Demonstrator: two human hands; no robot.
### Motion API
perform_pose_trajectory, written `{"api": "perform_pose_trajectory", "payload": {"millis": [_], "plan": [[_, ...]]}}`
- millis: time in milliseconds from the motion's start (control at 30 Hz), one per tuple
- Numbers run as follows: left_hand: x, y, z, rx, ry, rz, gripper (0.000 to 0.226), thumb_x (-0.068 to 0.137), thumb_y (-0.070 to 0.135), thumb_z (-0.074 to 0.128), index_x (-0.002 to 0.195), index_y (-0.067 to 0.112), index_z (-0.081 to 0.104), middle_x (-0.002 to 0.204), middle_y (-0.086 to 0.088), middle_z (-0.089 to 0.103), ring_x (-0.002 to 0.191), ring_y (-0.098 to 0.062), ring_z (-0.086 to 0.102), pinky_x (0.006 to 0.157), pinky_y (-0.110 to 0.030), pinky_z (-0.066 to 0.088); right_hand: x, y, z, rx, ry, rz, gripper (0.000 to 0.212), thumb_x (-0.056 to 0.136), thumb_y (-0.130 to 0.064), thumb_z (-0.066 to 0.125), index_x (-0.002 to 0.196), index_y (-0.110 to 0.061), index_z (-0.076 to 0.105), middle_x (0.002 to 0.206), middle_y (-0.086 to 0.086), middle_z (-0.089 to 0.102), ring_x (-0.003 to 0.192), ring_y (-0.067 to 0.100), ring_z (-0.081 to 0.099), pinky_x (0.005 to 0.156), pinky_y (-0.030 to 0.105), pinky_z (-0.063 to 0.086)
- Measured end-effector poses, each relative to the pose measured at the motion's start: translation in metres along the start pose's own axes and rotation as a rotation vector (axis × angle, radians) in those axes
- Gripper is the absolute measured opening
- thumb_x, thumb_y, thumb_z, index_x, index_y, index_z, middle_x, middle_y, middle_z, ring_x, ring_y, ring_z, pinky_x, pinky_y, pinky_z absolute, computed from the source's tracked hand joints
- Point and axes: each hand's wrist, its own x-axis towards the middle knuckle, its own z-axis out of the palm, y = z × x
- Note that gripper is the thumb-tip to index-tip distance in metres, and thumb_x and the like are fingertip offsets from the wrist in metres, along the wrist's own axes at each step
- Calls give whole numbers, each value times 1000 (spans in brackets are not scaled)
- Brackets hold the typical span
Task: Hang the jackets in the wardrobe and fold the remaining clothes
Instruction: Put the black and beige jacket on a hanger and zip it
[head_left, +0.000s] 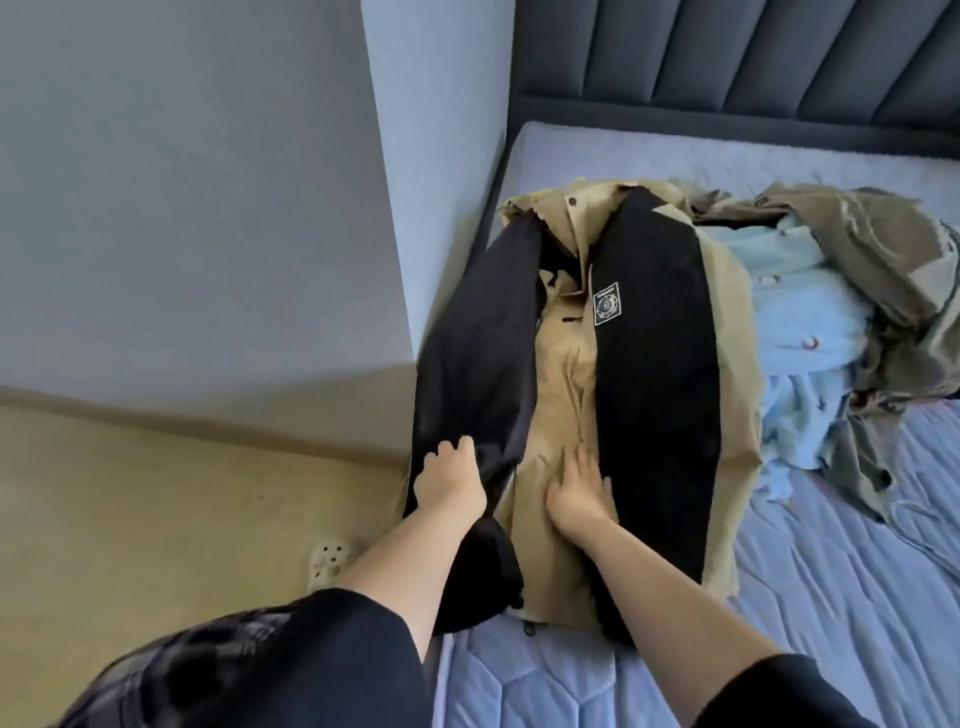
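Head view: a tan-and-black jacket is being laid out at the bed's edge, its black sleeve being pinched by the left hand while the right hand, fingers spread, is pressing the tan front. Judged from here, the sleeve is at risk of sliding floorward if that grip is being loosened.

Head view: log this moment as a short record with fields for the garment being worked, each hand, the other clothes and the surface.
garment: tan and black jacket, laid flat, front up, on the bed
left hand: grips the jacket's black left sleeve
right hand: flat, pressing the tan front panel
other clothes: light blue garment and olive garment, heaped unfolded beside the jacket
surface: mattress with a blue quilted cover
floor: white perforated clog
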Motion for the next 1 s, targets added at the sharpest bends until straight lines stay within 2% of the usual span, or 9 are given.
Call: {"api": "perform_pose_trajectory", "payload": {"millis": [133, 267, 367, 467, 600, 700, 800, 900, 1000], "plan": [[14, -54, -14, -155, 374, -89, 29, 83, 0, 53, 109, 12, 50, 116, -12, 51, 98, -37, 57, 68, -39, 42, 11, 6, 2, -32, -34, -30, 60, 100, -29, 22, 153, -15, -2, 160, 3, -11, 147, 17, -10, 118, 40, -2], [10, -133, -9, -360, 729, -354, 64, 75, -4, 61, 135, 11, 46, 130, -19, 45, 112, -42, 47, 84, -49, 42, 14, 9, 3, -57, -74, -39, 60, 100, -29, 20, 153, -14, -4, 160, 5, -13, 147, 18, -12, 118, 41, -2], [-5, -115, 9, -240, 849, 33, 68, 64, -6, 65, 129, 6, 52, 122, -19, 52, 106, -42, 51, 86, -48, 44, 13, 4, 7, -149, -23, -26, 58, 101, -28, 17, 153, -12, -2, 160, 7, -10, 147, 20, -9, 118, 43, 1], [-24, -77, 45, -138, 393, 524, 58, 80, 9, 62, 137, 13, 48, 136, -12, 47, 128, -33, 42, 102, -43, 37, 5, -3, 8, -278, 43, -30, 58, 100, -26, 15, 152, -6, -1, 160, 12, -5, 147, 25, -5, 118, 44, 6], [-24, -78, 66, -11, -132, 477, 90, 85, 57, 56, 153, 31, 3, 160, 0, -13, 145, -16, -17, 117, -50, 5, -23, -5, 15, -239, 61, -149, 57, 99, -17, 18, 151, -2, 0, 159, 16, -2, 147, 27, -2, 120, 38, 2], [-16, -85, 48, 73, -180, 530, 111, 69, 65, 68, 152, 35, 0, 159, 6, -17, 145, -13, -19, 116, -46, 4, -55, 3, 18, -5, -30, -303, 68, 98, -42, 38, 153, -19, 5, 161, 9, 0, 148, 23, 3, 118, 35, 13], [-21, -86, 49, 89, -120, 519, 105, 72, 56, 69, 152, 34, 5, 160, 4, -11, 146, -15, -14, 116, -44, 8, -80, 9, 23, -137, -142, -410, 99, 77, -70, 55, 151, -35, -1, 160, 3, -13, 147, 25, -11, 118, 46, 10], [-29, -78, 59, 98, 2, 536, 87, 81, 41, 63, 152, 27, 14, 161, 0, 0, 147, -18, -4, 114, -43, 22, -89, 6, 35, -400, -88, -437, 105, 73, -65, 61, 151, -35, -2, 158, 5, -16, 145, 32, -12, 114, 57, 11], [-30, -80, 57, 24, 121, 564, 66, 90, 26, 56, 149, 21, 29, 159, -2, 13, 146, -18, 8, 114, -38, 25, -90, -3, 41, -425, 96, -427, 71, 84, -41, 60, 145, -25, 28, 153, 12, 17, 139, 35, 20, 106, 47, 33]]}}
